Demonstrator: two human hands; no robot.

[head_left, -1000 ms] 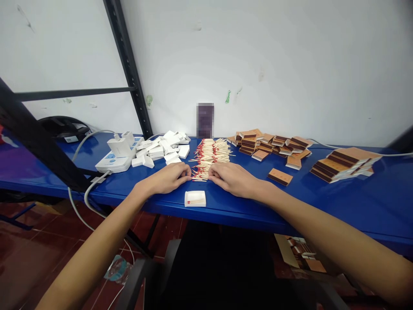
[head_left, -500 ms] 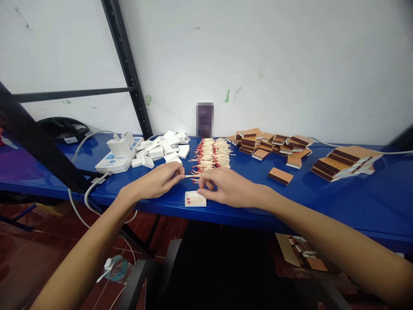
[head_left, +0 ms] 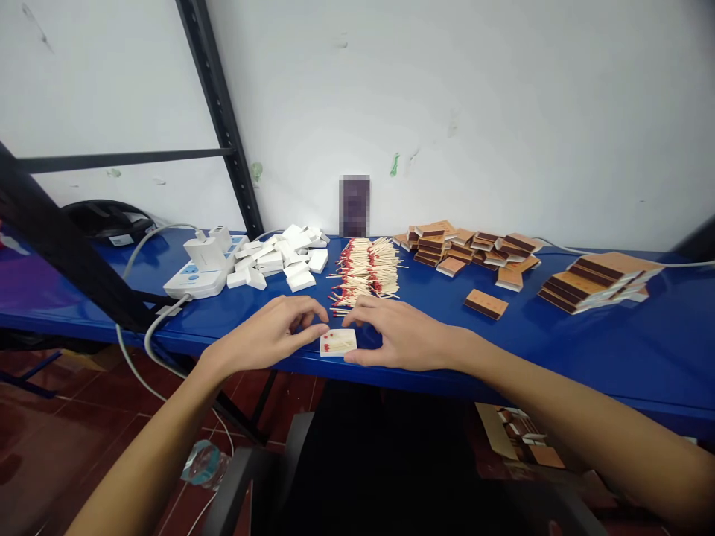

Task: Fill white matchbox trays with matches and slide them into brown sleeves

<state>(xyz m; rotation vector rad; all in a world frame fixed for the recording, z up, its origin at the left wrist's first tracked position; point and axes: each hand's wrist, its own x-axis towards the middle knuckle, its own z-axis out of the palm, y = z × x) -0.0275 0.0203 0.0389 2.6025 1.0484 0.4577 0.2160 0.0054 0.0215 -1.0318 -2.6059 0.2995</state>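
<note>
A white matchbox tray (head_left: pixel 338 351) lies near the front edge of the blue table, with several red-tipped matches (head_left: pixel 340 341) inside. My left hand (head_left: pixel 279 329) is at the tray's left side, thumb and fingers apart, thumb tip by its upper left corner. On the other side, my right hand (head_left: pixel 391 332) has its thumb at the lower right corner and its fingers above the far edge; nothing shows between them. Just behind the hands lies a big heap of loose matches (head_left: pixel 369 272), most red heads pointing left.
White empty trays (head_left: pixel 282 257) are heaped at the left, beside a power strip (head_left: pixel 204 275) with cables. Brown matchbox sleeves (head_left: pixel 474 249) lie piled at the right; one sleeve (head_left: pixel 485 304) lies alone and more are stacked (head_left: pixel 597 279) farther right. A black metal post (head_left: pixel 61 231) rises at left.
Both hands have come down from the match heap to the tray, and the match between the left fingertips is gone from them. More matches show in the tray. The fingers have spread.
</note>
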